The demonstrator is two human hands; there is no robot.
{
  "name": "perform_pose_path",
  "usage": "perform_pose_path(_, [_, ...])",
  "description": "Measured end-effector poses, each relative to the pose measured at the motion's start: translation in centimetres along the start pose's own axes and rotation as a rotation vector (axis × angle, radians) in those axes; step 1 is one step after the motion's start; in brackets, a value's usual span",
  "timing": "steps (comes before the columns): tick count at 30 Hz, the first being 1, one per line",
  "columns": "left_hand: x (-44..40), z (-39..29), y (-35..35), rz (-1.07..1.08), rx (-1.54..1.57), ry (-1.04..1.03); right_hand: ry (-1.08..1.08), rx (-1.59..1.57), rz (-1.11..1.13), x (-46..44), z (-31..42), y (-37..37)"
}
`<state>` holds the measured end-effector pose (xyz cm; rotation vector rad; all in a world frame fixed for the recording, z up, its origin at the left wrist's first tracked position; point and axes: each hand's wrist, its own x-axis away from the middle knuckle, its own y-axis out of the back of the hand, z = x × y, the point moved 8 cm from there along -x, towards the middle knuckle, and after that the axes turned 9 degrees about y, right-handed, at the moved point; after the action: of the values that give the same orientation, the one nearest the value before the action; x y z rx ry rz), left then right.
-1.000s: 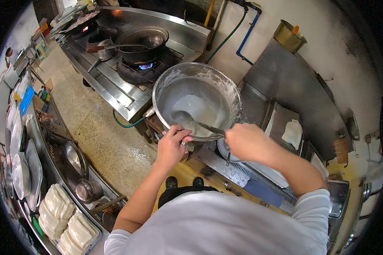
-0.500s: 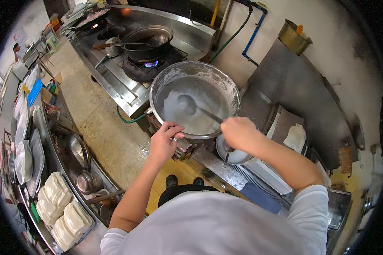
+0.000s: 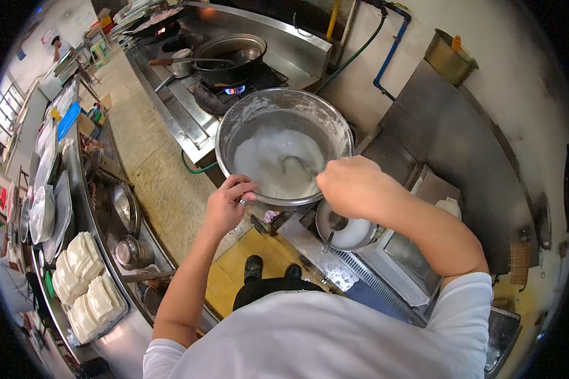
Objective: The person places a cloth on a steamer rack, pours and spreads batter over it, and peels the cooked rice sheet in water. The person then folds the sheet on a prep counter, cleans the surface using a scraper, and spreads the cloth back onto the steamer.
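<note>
A large metal bowl [image 3: 342, 123] holds cloudy white liquid [image 3: 269, 151], with white residue on its inner wall. My left hand [image 3: 227, 203], wearing a ring, grips the bowl's near-left rim with closed fingers. Across the bowl, my right hand [image 3: 354, 186] is closed around the handle of a ladle [image 3: 306, 165]. The ladle's head dips into the liquid, and only part of its edge shows. Below my right hand stands a smaller pot [image 3: 325, 221] with something white inside and a utensil in it.
Beyond the bowl, a dark wok [image 3: 212, 47] sits over a lit blue flame [image 3: 234, 90], a ladle resting across it. At left, a tray [image 3: 121, 311] of stacked white sheets lies on a steel counter. A brass-coloured pot [image 3: 446, 60] stands at upper right.
My right hand has moved slightly, and the ladle's head has sunk from the surface into the liquid, towards the near right. My left hand stays on the rim. The view has shifted slightly.
</note>
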<state>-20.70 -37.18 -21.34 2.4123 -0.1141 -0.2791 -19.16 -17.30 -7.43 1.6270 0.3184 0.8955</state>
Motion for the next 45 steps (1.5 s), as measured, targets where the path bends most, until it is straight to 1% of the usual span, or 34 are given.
perform_pose_path(1, [0.0,0.0,-0.2,0.016,-0.006,0.021,0.024,-0.008,0.017,0.3,0.3,0.7])
perform_pose_path(4, [-0.1,0.2,-0.3,0.017,-0.003,0.025,0.033,-0.037,-0.119,-1.1,-1.2,0.1])
perform_pose_path(7, [-0.1,-0.2,-0.1,0.009,-0.011,0.022,-0.074,-0.005,-0.092,-2.2,-4.1,-2.1])
perform_pose_path(8, [0.0,-0.4,0.0,0.019,-0.026,0.055,-0.051,0.027,-0.033,-2.0,-4.1,-2.7])
perform_pose_path(11, [0.1,-0.5,0.0,0.033,-0.005,0.129,-0.010,0.018,0.047,0.3,-1.0,-0.7])
perform_pose_path(12, [0.2,-0.5,0.0,0.016,-0.013,0.093,-0.022,-0.011,0.083,0.6,-0.5,-0.2])
perform_pose_path(14, [0.1,0.0,-0.1,-0.016,-0.023,0.009,-0.073,-0.076,-0.027,-0.2,-1.0,-0.7])
perform_pose_path(17, [-0.1,0.6,-0.1,-0.024,-0.009,-0.027,-0.163,-0.103,-0.158,-1.8,-3.7,-4.3])
perform_pose_path(18, [0.0,0.7,0.1,-0.023,0.005,-0.031,-0.191,-0.097,-0.196,-1.8,-3.6,-3.5])
perform_pose_path(21, [0.0,0.6,0.2,-0.009,0.048,-0.017,-0.109,-0.024,0.036,-0.6,-0.4,-2.1])
perform_pose_path(23, [0.1,0.9,-0.1,0.008,0.083,0.017,-0.116,-0.060,0.061,-0.3,2.3,0.3])
perform_pose_path(24, [0.1,1.0,-0.1,-0.004,0.091,-0.008,-0.121,-0.076,0.075,-0.4,3.1,0.8])
perform_pose_path(27, [0.0,1.4,0.0,-0.021,0.120,-0.050,-0.266,-0.102,-0.042,-3.0,0.6,-2.2])
perform_pose_path(30, [0.2,1.2,0.3,-0.011,0.124,-0.050,-0.296,-0.059,-0.050,-2.9,-0.4,-3.3])
perform_pose_path(33, [-0.1,1.3,0.0,-0.029,0.120,-0.082,-0.282,-0.073,0.111,-2.1,2.9,-0.4])
perform_pose_path(36, [0.2,1.3,0.2,-0.041,0.148,-0.093,-0.327,-0.160,0.055,-2.3,3.6,0.6])
perform_pose_path(39, [0.2,1.2,0.3,-0.022,0.167,-0.073,-0.486,-0.249,-0.125,-2.8,0.0,-3.0])
perform_pose_path(41, [0.1,1.2,0.2,0.008,0.157,-0.017,-0.466,-0.191,-0.109,-2.1,-1.5,-4.4])
perform_pose_path(42, [0.2,1.1,0.3,-0.004,0.162,-0.033,-0.454,-0.164,-0.099,-1.9,-1.8,-4.7])
perform_pose_path(45, [0.3,1.1,0.0,-0.046,0.152,-0.087,-0.324,-0.183,0.072,-0.7,2.1,-0.3])
